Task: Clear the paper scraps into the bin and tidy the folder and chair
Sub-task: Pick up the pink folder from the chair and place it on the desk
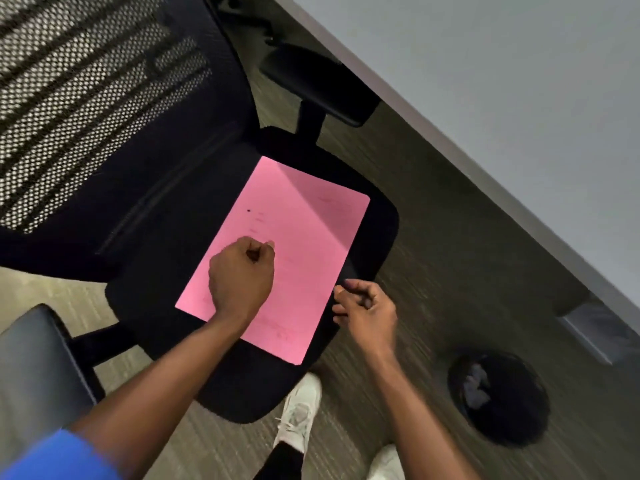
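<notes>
A pink folder (304, 237) lies flat on the black seat of an office chair (377, 233) with a mesh back. My left hand (242, 275) rests on the folder as a closed fist; whether it holds a scrap I cannot tell. My right hand (363, 306) hovers at the folder's right edge, fingers curled in, nothing visible in them. A tiny dark speck (248, 210) sits on the folder. A black mesh bin (498, 393) stands on the floor at the right, with crumpled paper (478, 382) inside.
A grey desk (485, 81) runs diagonally across the upper right, its leg (595, 330) near the bin. One chair armrest (318, 84) points toward the desk, another (34, 358) is at lower left. My white shoes (301, 407) stand on the carpet by the seat.
</notes>
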Available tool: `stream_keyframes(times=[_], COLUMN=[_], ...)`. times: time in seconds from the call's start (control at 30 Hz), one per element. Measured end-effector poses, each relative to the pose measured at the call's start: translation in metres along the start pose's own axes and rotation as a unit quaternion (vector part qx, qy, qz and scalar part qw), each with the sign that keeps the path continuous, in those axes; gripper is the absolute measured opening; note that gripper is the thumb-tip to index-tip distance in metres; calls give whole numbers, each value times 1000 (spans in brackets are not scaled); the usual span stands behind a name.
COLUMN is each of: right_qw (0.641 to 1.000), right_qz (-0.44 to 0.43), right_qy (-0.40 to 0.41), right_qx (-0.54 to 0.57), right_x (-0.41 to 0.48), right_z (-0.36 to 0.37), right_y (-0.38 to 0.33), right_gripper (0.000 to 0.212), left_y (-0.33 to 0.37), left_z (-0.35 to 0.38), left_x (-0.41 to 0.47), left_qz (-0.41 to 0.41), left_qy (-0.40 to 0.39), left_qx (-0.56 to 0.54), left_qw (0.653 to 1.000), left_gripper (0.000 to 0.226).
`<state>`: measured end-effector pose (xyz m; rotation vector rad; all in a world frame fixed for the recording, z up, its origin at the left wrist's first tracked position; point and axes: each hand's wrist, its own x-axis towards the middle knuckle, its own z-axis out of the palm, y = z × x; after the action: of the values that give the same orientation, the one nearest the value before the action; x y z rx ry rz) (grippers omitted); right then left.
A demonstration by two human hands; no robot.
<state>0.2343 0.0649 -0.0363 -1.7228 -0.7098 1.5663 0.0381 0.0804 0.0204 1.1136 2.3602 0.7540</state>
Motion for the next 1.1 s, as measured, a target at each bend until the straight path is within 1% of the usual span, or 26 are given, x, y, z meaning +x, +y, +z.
stream_keyframes(times=[0.07, 0.13, 0.2, 0.3, 0.33, 0.37, 0.47, 0.6, 0.73, 0.9, 1.1], right_qw=[999, 996, 990, 986, 986, 986, 987, 987, 984, 981, 977], right_qz=[-1, -6, -5, 8, 14, 18, 7, -27, -57, -62, -60], right_qy=[18, 42, 53, 33, 24, 18, 13, 11, 2, -1, 2], right_qx=[-27, -83, -133, -164, -166, -164, -163, -158, -167, -184, -205], right_x=[-1, -4, -9, -16, -18, -21, -29, -46, -68, -101, -143], right_z=[12, 20, 26, 35, 38, 40, 39, 24, 1, -33, -87], right_y=[2, 5, 5, 3, 2, 2, 0, -7, -14, -22, -40], right_gripper=[18, 29, 41, 46, 48, 49, 52, 51, 50, 54, 56], left_y=[-14, -30, -44, -60, -63, -65, -71, -72, -71, -63, -40], left_z=[-12, -21, -28, -33, -33, -33, -33, -41, -52, -72, -96], left_x=[17, 29, 37, 42, 41, 40, 37, 24, -8, -60, -119], left_qz=[-4, -16, -49, -113, -128, -133, -131, -172, -160, -152, -183], left_qy=[24, 35, 28, -11, -26, -38, -55, -54, -44, -32, -46], left_qx=[24, 53, 79, 78, 70, 63, 44, 17, 6, -29, -92], left_qw=[999, 998, 995, 990, 989, 988, 989, 983, 986, 988, 978], left_gripper=[28, 26, 39, 68, 73, 73, 64, 64, 45, 40, 30])
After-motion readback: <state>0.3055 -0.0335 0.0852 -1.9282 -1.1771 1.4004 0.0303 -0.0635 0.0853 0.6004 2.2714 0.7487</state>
